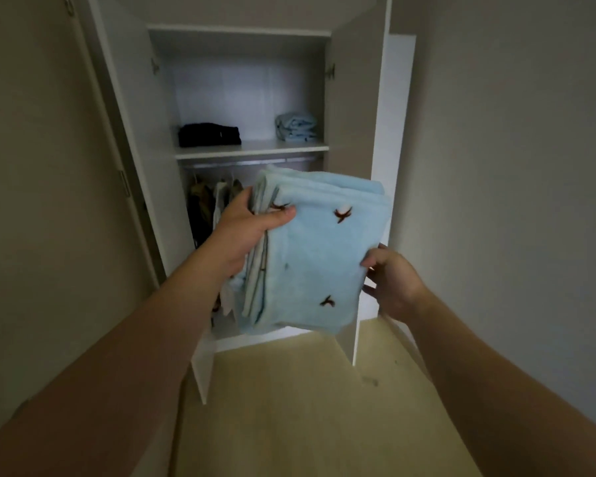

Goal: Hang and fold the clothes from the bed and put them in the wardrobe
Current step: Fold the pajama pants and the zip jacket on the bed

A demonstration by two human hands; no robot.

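Note:
A folded light-blue garment (pixel 310 256) with small brown embroidered marks is held up in front of the open white wardrobe (pixel 252 151). My left hand (pixel 252 228) grips its left edge, thumb on top and fingers underneath. My right hand (pixel 389 280) holds its right edge with curled fingers. On the wardrobe shelf lie a folded black garment (pixel 209 135) on the left and a folded light-blue garment (pixel 296 127) on the right. Below the shelf, several clothes (pixel 214 208) hang from a rail, partly hidden by my left arm and the garment I hold.
Both wardrobe doors stand open: the left door (pixel 131 132) and the right door (pixel 362 115). Pale wood floor (pixel 307 407) lies below. A plain wall (pixel 513 166) runs along the right, another along the left.

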